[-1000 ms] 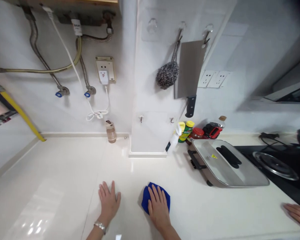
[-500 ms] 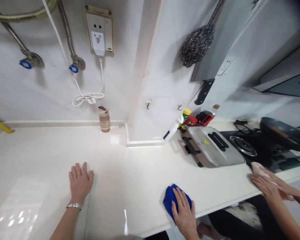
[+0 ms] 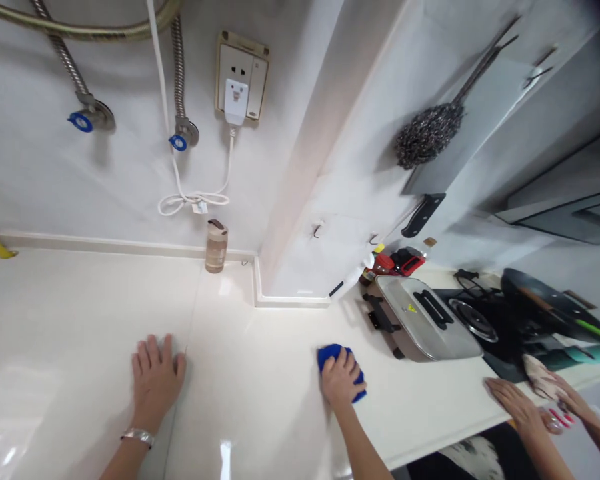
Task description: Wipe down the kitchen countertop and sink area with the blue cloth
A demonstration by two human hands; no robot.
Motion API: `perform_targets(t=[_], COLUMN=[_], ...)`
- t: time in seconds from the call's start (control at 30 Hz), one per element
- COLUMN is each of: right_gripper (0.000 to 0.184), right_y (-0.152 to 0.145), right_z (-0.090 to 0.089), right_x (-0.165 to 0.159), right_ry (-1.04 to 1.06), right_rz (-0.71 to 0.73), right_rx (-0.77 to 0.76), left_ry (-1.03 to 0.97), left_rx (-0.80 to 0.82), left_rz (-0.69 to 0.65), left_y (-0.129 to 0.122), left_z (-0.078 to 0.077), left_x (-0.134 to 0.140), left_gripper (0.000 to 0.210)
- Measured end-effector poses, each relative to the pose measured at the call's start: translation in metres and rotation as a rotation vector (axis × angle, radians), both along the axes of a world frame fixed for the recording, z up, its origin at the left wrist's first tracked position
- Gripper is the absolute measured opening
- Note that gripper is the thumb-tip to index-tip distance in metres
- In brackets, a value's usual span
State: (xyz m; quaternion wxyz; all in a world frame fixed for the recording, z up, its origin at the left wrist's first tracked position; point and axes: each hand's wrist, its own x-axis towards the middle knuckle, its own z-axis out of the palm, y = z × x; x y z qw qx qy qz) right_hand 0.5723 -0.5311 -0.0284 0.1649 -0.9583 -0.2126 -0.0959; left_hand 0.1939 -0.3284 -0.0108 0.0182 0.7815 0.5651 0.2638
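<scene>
Gripping the blue cloth [image 3: 329, 353], whose long axis slanted far-left to near-right, the right hand [image 3: 341, 380] curled; the left hand [image 3: 156, 383] lay open on the counter [image 3: 250, 380].

Blue cloth [image 3: 326, 355], white countertop [image 3: 255, 373], silver bracelet [image 3: 139, 437]

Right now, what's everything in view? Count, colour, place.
Cloth: 1, blue, on counter
Counter: 1, white, foreground
Bottle: 1, brown, by back wall
Lidded pan: 1, brown-grey, right of pillar
Spray bottle: 1, white, beside pillar
Containers: several, mixed colours, behind pan
Scourer: 1, grey, hanging at pillar
Cleaver: 1, black-handled, behind scourer
Socket: 1, white, back wall
Valves: 2, blue-handled, back wall
Hoses: 3, grey/yellowish, upper left
Stove: 1, black, right
Wok: 1, dark, at stove
Co-worker's hands: 2, right
Left grip: 1, bare, on counter
Right grip: 1, bare, on cloth
</scene>
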Motion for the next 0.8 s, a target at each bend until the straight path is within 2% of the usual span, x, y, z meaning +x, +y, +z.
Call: perform_targets(t=[0.07, 0.13, 0.27, 0.37, 0.43, 0.53, 0.8], right_gripper=[0.063, 0.061, 0.058, 0.059, 0.058, 0.056, 0.059], right_y=[0.027, 0.047, 0.058, 0.052, 0.051, 0.053, 0.043], right_z=[-0.003, -0.005, 0.002, 0.016, 0.023, 0.027, 0.015], right_x=[-0.021, -0.047, -0.097, -0.105, -0.092, -0.053, 0.061], right_ry=[-0.023, -0.046, -0.028, -0.012, -0.009, -0.005, 0.036], right_rz=[0.112, 0.308, 0.727, 0.948, 1.010, 0.924, 0.391], right_rx=[-0.016, -0.038, -0.070, -0.099, -0.116, -0.151, -0.178], left_ry=[-0.006, -0.005, -0.008, -0.022, -0.027, -0.030, -0.036], left_rx=[0.012, 0.020, 0.040, 0.070, 0.078, 0.075, 0.068], left_rz=[-0.001, -0.002, 0.011, 0.008, 0.004, 0.012, 0.000], left_y=[0.000, 0.001, 0.001, 0.001, 0.001, 0.001, 0.003], left_z=[-0.001, -0.003, -0.007, -0.009, -0.009, -0.008, -0.011], left_x=[0.000, 0.000, 0.000, -0.001, -0.001, -0.001, 0.000], left_gripper=[0.061, 0.061, 0.060, 0.061, 0.061, 0.061, 0.061])
